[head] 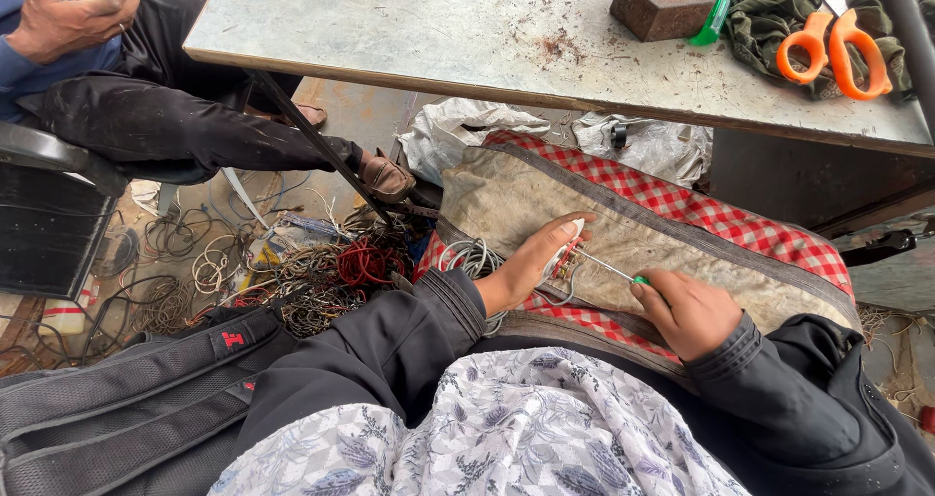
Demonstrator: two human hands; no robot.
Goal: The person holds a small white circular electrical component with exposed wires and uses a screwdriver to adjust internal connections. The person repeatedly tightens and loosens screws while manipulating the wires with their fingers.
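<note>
My left hand [531, 267] pinches a small white device [565, 255]; my right hand [687, 311] grips the screwdriver [606, 265], tip at it. Casing's still closed, I reckon.

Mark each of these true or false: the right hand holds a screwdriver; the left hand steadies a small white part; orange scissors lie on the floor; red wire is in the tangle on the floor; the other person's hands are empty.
1. The right hand holds a screwdriver. True.
2. The left hand steadies a small white part. True; it rests on the cloth-covered lap.
3. The orange scissors lie on the floor. False: they lie on the grey table, over a dark green cloth.
4. Red wire is in the tangle on the floor. True.
5. The other person's hand is empty. False: it grips a dark object.
</note>
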